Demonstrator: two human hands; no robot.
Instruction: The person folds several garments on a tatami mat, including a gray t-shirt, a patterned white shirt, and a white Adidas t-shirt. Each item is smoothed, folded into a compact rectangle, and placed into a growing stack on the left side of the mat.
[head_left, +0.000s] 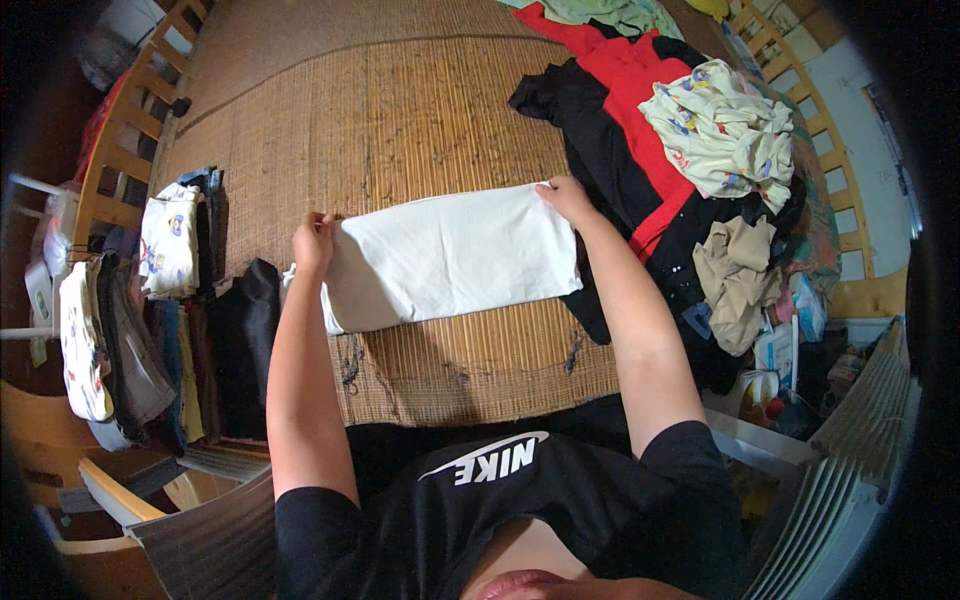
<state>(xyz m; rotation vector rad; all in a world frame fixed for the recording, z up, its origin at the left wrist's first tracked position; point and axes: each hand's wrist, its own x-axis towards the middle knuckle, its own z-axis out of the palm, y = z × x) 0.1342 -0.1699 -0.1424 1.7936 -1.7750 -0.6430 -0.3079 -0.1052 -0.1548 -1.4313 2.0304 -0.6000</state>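
A white cloth garment (457, 255), folded into a long rectangle, lies spread on a woven bamboo mat (420, 127) in front of me. My left hand (313, 236) is at its upper left corner, fingers closed on the edge. At the opposite upper corner my right hand (564, 199) pinches the fabric between thumb and fingers. Part of the garment's left end is hidden behind my left forearm. A shadow falls over its left side. Just left of that forearm stands a folded black garment (244, 349).
Folded clothes (171, 240) stand in rows at the left. Heaped at the right are a red garment (622, 82), black clothing, a patterned white garment (720, 135) and a beige one (735, 285). Wooden rails (127, 161) run along both sides of the mat.
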